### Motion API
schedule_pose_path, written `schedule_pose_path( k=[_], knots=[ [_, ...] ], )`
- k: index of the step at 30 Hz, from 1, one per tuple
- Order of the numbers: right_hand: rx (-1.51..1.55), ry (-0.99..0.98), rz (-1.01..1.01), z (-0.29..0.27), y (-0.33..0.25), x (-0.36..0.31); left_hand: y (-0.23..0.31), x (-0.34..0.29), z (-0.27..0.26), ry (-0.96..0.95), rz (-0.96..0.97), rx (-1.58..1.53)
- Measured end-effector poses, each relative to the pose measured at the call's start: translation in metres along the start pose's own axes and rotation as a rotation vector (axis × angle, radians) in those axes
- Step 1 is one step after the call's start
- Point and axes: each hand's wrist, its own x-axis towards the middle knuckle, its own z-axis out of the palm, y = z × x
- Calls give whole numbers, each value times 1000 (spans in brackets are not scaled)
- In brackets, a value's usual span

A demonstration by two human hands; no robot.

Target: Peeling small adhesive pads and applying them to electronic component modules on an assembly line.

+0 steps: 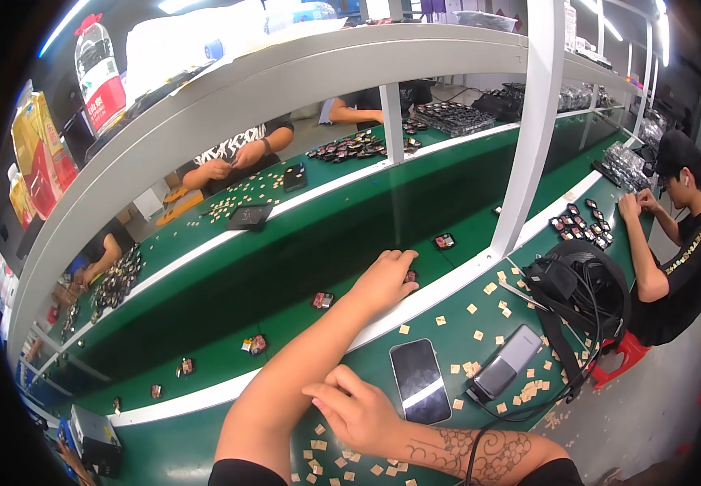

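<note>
My left hand (pixel 384 283) reaches across the white rail onto the green belt, fingers stretched out and apart from the thumb side. A small dark module (pixel 411 277) with a reddish face lies in the gap beside those fingers; I see no firm grip on it. Near my left forearm, my right hand (pixel 357 411) hovers over the green bench with loosely bent, separated fingers and nothing visible in them. Small tan square pieces (pixel 318 445) lie scattered below it. To its right are a smartphone (pixel 421 381) and a grey handheld device (pixel 506 362) with a black cable.
More modules (pixel 323 300) sit spaced along the belt (pixel 229 316). A black bag (pixel 577 283) with straps rests on the bench at right, near a seated co-worker (pixel 687 219). A white post (pixel 533 130) and an overhead shelf (pixel 302 69) frame the belt. Others work across it.
</note>
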Motion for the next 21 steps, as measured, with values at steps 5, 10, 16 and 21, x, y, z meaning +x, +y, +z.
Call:
schedule_pose_path(
  k=[5, 10, 16, 21],
  knots=[
    [28, 41, -2, -9, -2, -2, 32, -91, -38, 96, 111, -80],
    [46, -17, -102, -9, 1, 1, 40, -247, -57, -158, 37, -151],
    [52, -310, 123, -10, -12, 8, 76, -338, -69, -37, 2, -175],
    [-154, -675, 173, -15, -8, 11, 86, -358, -60, 122, -257, -168]
  ],
)
